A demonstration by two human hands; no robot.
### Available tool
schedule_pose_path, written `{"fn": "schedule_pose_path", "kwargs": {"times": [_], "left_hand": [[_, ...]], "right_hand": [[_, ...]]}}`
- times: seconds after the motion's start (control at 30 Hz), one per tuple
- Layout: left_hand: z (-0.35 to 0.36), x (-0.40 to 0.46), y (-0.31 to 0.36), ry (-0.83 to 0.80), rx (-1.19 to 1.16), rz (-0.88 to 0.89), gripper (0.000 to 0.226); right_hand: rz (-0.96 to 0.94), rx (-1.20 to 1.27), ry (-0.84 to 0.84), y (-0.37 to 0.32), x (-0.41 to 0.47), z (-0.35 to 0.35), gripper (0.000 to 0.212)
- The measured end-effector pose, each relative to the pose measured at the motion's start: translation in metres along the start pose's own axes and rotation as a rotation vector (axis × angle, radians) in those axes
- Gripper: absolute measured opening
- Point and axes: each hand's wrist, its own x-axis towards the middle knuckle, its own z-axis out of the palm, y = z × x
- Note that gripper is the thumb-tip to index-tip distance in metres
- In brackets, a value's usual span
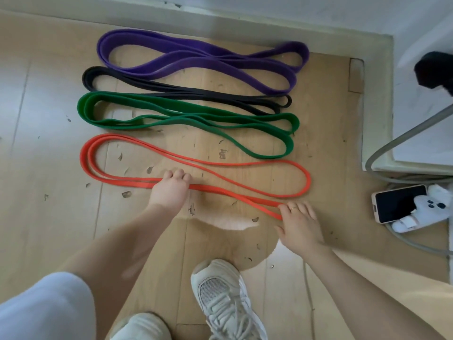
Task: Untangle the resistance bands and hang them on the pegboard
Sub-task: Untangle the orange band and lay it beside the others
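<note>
4 resistance bands lie in rows on the wooden floor [49, 148], each folded into long loops. Farthest is the purple band [196, 58], next the black band [171, 90], then the green band [186, 114], which touches the black one along its far edge. Nearest is the orange band [245, 165], apart from the green.

The left hand [170, 190] rests on the near strands of the orange band with its fingers curled down over them; whether they actually clamp the band cannot be told. The right hand [300, 227] lies with fingers spread and nearly straight, fingertips touching the band's near right end.

To the right, near the orange band's right end, a phone [398, 203] leans against a white soft toy [431, 209], with grey cables [382, 153] curving around them. A white baseboard [171, 15] runs behind the purple band. 2 white sneakers, one [223, 298] between the forearms and one [142, 326] at the bottom edge, stand on the floor.
</note>
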Motion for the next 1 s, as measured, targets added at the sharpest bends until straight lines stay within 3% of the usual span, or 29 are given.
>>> {"fn": "schedule_pose_path", "kwargs": {"times": [0.13, 0.2, 0.27, 0.37, 0.4, 0.47, 0.53, 0.6, 0.7, 0.77, 0.9, 1.0], "left_hand": [[0.003, -0.001, -0.005, 0.039, -0.008, 0.028, 0.041], [0.003, -0.003, -0.008, 0.038, -0.008, 0.049, 0.042], [0.003, -0.003, -0.009, 0.031, -0.021, 0.062, 0.043], [0.003, -0.002, -0.008, 0.045, -0.037, 0.047, 0.045], [0.004, -0.002, -0.007, 0.05, -0.046, 0.039, 0.046], [0.005, -0.001, -0.005, 0.055, -0.07, 0.024, 0.048], [0.007, 0.0, -0.005, 0.062, -0.088, 0.009, 0.044], [0.008, 0.002, -0.006, 0.07, -0.105, -0.003, 0.037], [0.011, 0.005, -0.006, 0.078, -0.128, -0.013, 0.035], [0.013, 0.005, -0.006, 0.092, -0.148, -0.022, 0.036], [0.016, 0.005, -0.008, 0.093, -0.149, -0.024, 0.038], [0.017, 0.005, -0.008, 0.104, -0.137, -0.011, 0.036]], "right_hand": [[-0.081, 0.123, 0.227, -0.042, 0.011, -0.007, 0.046], [-0.098, 0.153, 0.201, -0.054, 0.02, -0.008, 0.038], [0.016, 0.301, 0.113, -0.047, 0.028, -0.009, 0.024], [0.071, 0.692, -0.081, -0.018, 0.026, -0.014, 0.037], [0.005, 0.622, -0.145, -0.008, 0.022, -0.015, 0.043], [-0.148, 0.213, -0.301, 0.008, 0.012, -0.009, 0.045], [-0.199, 0.097, -0.288, 0.015, 0.004, 0.004, 0.03], [-0.094, 0.436, -0.128, 0.012, 0.001, 0.008, 0.009], [0.318, 1.279, 0.002, 0.011, 0.003, -0.006, 0.017], [0.488, 1.505, -0.01, 0.016, 0.003, -0.009, 0.021], [0.605, 1.443, -0.05, 0.024, 0.007, 0.004, 0.016], [0.586, 0.989, 0.075, 0.02, 0.015, 0.013, 0.009]]}}
